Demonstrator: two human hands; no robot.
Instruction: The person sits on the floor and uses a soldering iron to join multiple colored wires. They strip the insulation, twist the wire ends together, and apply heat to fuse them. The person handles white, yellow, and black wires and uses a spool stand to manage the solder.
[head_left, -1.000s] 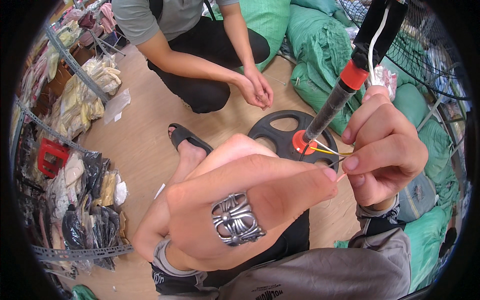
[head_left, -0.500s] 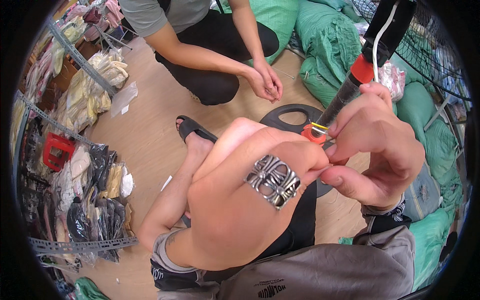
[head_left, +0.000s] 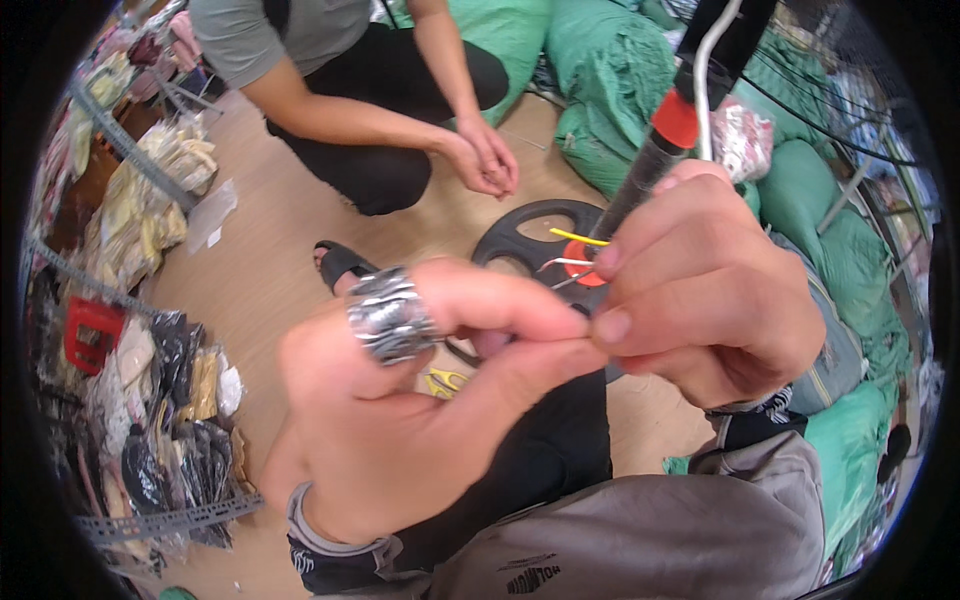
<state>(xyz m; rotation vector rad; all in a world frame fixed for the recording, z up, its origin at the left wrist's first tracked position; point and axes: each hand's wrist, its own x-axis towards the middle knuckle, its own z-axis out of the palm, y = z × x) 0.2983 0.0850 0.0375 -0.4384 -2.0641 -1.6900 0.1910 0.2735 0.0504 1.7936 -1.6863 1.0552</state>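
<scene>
My left hand (head_left: 400,400), with a wide silver ring on one finger, is closed in a pinch. Its fingertips meet those of my right hand (head_left: 710,290), and whatever lies between them is hidden. My right hand is closed around the wire ends of a white cable (head_left: 703,80), which comes down beside a fan stand pole (head_left: 640,180). Past the right fingers stick out a yellow wire (head_left: 580,237), a white wire (head_left: 570,261) with a reddish tip and a thin dark one. Behind the hands, the pole's orange collar (head_left: 578,255) rises from a black round base (head_left: 500,235).
A person in a grey shirt (head_left: 270,60) crouches opposite, hands together. Yellow-handled scissors (head_left: 440,382) show behind my left hand. Green sacks (head_left: 620,90) pile up at the right, near a wire fan guard (head_left: 830,130). Metal racks (head_left: 130,150) hold bagged goods at the left.
My left hand has turned and shifted left and down, showing its thumb and the scissors behind. The wires now stand out more clearly from my right fingers. The whole view has shifted slightly.
</scene>
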